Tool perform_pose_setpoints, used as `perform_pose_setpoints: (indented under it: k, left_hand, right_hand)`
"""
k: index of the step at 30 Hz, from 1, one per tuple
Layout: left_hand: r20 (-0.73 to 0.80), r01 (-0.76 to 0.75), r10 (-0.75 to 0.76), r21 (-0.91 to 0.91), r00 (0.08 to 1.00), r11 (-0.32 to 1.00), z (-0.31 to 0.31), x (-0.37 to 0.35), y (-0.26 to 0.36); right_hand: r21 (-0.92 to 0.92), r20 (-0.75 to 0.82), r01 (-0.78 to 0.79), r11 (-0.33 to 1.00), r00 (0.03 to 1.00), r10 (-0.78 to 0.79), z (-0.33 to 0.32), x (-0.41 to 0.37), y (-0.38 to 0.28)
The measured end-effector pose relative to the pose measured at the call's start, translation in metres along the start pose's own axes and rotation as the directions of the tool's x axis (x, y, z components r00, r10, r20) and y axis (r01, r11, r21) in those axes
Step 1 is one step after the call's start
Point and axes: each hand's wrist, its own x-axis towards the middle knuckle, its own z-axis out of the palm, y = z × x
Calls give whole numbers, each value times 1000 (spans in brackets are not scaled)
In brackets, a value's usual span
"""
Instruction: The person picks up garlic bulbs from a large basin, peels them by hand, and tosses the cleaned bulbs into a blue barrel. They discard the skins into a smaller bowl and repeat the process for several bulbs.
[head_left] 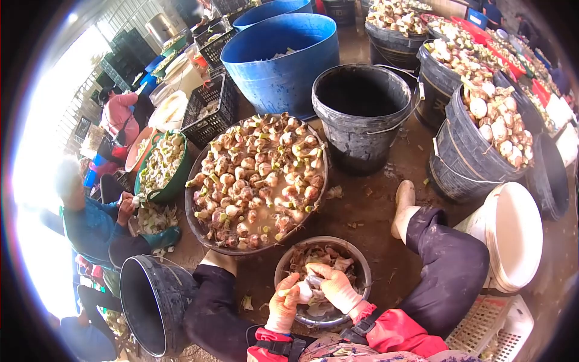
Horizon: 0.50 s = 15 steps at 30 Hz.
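Observation:
My left hand [283, 306] is closed around a white, partly peeled garlic bulb [304, 293] just above a metal basin [366, 274]. Against that bulb, my right hand [338, 291] is closed with its fingertips pressed together. Something greyish shows at its fingers, too small to name. Brown and pale peelings [319, 256] lie in the basin below both hands. In front of it, a wide round tub [189, 208] holds many unpeeled garlic bulbs [241, 175] in murky water.
A black bucket [362, 114] and a blue tub [280, 66] stand ahead. Garlic-filled buckets [464, 157] line the right, near a white bucket [482, 235] and a crate [506, 329]. A tipped bucket [145, 304] lies left. Another person [90, 223] sits by a green basin [172, 192].

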Motion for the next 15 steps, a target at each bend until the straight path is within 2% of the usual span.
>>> perform_pose_setpoints:
  k: [1, 2, 3, 4, 6, 7, 8, 10, 11, 12, 14, 15]
  left_hand:
    - [-58, -12, 11, -18, 998, 1000, 0, 2, -2]
    - [-115, -25, 21, -35, 993, 999, 0, 3, -3]
    - [-122, 185, -197, -106, 973, 977, -7, 3, 2]
    - [-123, 183, -196, -106, 973, 977, -11, 5, 3]
    - [-56, 310, -357, -385, 932, 869, -16, 9, 4]
    - [-45, 225, -293, -534, 955, 815, -9, 9, 2]
    - [-50, 224, -295, -535, 954, 815, -5, 10, 2]
    - [-59, 196, -400, -800, 915, 567, -1, 11, 4]
    - [-61, 186, -434, -845, 899, 502, -7, 14, -2]
    - [-62, 184, -434, -846, 899, 501, -11, 14, -2]
    - [18, 185, -406, -908, 914, 375, -18, 15, 1]
    - [3, 175, -409, -907, 912, 383, -19, 16, 2]
  right_hand:
    - [-1, 3, 1, 1000, 1000, -1, 0, -1, -6]
    - [75, -49, 20, 997, 999, -17, 0, -2, -15]
    - [151, -102, 43, 988, 994, -28, 0, -2, -21]
    - [150, -101, 44, 988, 994, -29, 0, -2, -24]
    - [501, -124, 3, 866, 990, 69, -1, 0, -27]
    - [585, -176, 60, 809, 983, 55, -2, 0, -44]
    - [630, -227, 87, 772, 971, 75, -7, 0, -56]
    - [706, -324, 174, 686, 941, 95, -25, 10, -48]
    - [827, -356, 250, 503, 926, 125, -37, 18, -48]
    - [856, -340, 306, 417, 940, 7, -42, 16, -56]
    - [825, -328, 264, 499, 944, 43, -49, 13, -60]
    - [618, -228, 127, 776, 973, 22, -48, 14, -52]
